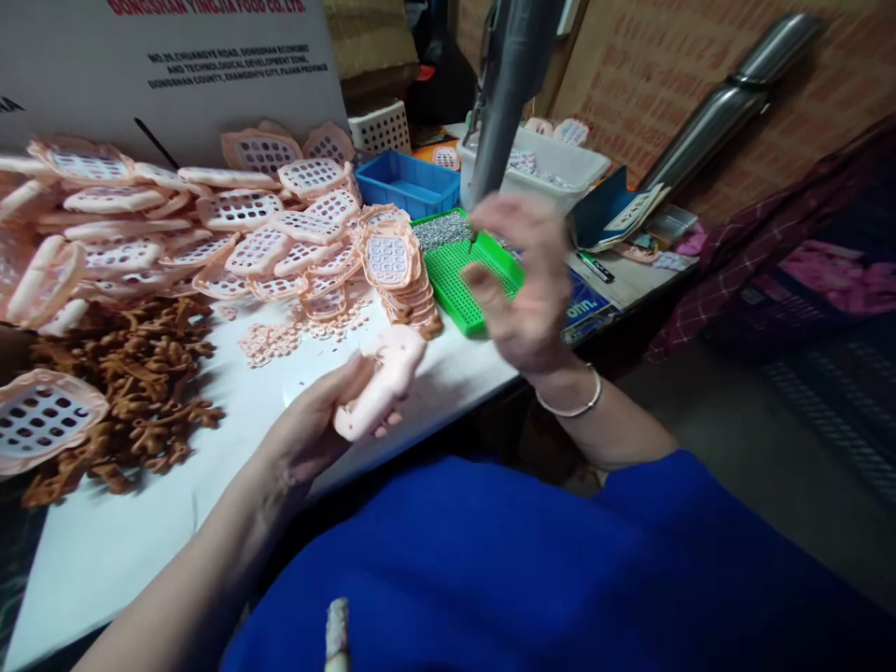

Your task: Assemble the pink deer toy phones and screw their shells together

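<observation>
My left hand [326,411] is closed around a pale pink moulded plastic part [384,385], held tilted above the table's front edge. My right hand [538,289], smeared by motion, is raised with thumb and fingers curved apart and nothing visible between them. Just behind its fingertips hangs a grey, rod-shaped powered screwdriver [508,103], pointing down. Below and behind that hand lies a green perforated tray [455,275] with small silvery screws [442,230] at its far end. A stack of pink grid-faced parts [390,261] stands left of the tray.
Pink grid-faced parts [245,210] are piled at the back left. Brown plastic pieces [140,383] heap in front of them, near small pink bits [273,338]. A blue bin [406,182], a white tub [570,173] and a steel flask [728,103] stand behind.
</observation>
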The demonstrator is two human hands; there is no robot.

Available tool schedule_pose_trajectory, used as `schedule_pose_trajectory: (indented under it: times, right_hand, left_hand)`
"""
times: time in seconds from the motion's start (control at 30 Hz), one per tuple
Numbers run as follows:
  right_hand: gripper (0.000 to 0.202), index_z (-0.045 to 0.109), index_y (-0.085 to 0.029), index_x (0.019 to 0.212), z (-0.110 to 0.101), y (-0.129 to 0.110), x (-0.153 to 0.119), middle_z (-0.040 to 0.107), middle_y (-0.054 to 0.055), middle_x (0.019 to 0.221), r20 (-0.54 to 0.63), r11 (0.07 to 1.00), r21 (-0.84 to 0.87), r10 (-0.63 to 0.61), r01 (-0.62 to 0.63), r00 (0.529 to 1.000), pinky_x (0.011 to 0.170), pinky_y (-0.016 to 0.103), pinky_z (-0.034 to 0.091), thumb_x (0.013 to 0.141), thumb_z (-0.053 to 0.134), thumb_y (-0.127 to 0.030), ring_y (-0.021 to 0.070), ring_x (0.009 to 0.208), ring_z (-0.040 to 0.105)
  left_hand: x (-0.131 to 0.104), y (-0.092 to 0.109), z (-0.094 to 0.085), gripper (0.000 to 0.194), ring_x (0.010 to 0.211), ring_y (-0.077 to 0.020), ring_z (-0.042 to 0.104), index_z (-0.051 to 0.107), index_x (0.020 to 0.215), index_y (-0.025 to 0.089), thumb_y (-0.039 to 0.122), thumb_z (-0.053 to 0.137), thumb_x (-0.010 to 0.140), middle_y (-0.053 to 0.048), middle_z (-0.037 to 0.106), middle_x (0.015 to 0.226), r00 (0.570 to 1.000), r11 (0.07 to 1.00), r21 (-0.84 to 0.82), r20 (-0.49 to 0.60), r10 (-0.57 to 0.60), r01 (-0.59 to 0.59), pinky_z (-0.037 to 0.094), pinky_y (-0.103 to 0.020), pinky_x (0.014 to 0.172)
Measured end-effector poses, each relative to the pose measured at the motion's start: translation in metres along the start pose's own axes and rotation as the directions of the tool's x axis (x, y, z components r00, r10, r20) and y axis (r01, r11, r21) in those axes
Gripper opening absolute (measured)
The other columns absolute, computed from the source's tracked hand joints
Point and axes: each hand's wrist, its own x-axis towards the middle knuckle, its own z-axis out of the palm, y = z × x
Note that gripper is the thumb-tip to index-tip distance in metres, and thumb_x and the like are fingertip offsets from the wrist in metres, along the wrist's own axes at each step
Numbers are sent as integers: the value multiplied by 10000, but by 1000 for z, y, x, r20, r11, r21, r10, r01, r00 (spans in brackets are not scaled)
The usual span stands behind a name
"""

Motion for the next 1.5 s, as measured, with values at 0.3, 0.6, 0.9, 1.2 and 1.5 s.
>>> schedule_pose_trajectory:
  times: [0.3,0.6,0.9,1.2,1.5]
  right_hand:
    - [671,489,-255,1334,-5,96,52,650,26,1226,45,879,359,321,-315,946,1008,295,518,899,463,-764,180,1280,591]
    - [359,541,-203,1080,-17,85,49,567,-66,829,341,767,401,383,-501,859,694,185,532,835,768,-334,37,700,561]
    - [333,550,-187,1028,-13,96,40,545,-47,728,141,697,217,670,-683,729,545,255,527,904,694,-461,65,523,507]
    - [393,533,-215,1037,-13,109,24,495,-38,657,135,716,201,656,-668,743,615,321,536,915,631,-575,138,564,533]
    - [424,521,-221,1015,-12,111,21,564,-19,750,98,737,242,628,-631,772,626,315,551,894,633,-611,128,576,564]
  left_hand:
    - [7,-4,1,162,543,-165,679,713,917,140,283,642,887,-75,737,739,980,980,-197,-197,-17,-22,581,-235,481]
    - [30,-25,7,562,712,-173,698,730,930,186,310,993,449,-53,768,850,996,995,53,-5,89,-89,589,-223,633]
    - [48,-27,44,590,599,-194,688,721,886,129,445,980,460,-71,735,714,997,998,26,51,-63,62,576,-252,551]
    - [50,-30,60,535,564,-186,672,688,907,139,357,913,474,-47,734,705,998,999,30,-54,-11,12,557,-254,506]
    - [45,-27,65,619,572,-184,668,637,945,152,323,895,410,-45,746,728,993,1000,9,-116,26,-25,557,-253,510]
